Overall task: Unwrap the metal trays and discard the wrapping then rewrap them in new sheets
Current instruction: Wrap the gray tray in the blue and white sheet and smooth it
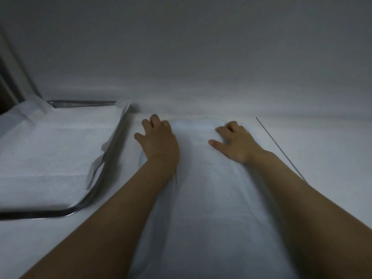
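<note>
**Two hands pressing on a wrapped tray**

Head view: A long, rounded bundle wrapped in pale sheet (203, 178) lies on the white tabletop (322, 158), running from the bottom edge of the picture away toward the wall. The wrapping is smooth and drawn tight, with a soft bluish cast; what is under it cannot be seen. To the left, apart from the bundle, sits a metal tray (112, 152) with a dark shiny rim, lined with a white sheet (50, 154) whose edges lap up over the rim at the corners.

Both bare forearms reach forward from the bottom of the picture. The left hand (159, 141) lies flat on the far left shoulder of the bundle, fingers spread, gripping nothing. The right hand (234, 142) rests palm down on the far right side, thumb stretched toward the middle and fingers slightly curled against the sheet, also holding nothing. A thin dark line (279, 148) crosses the tabletop just right of the right wrist.
</note>
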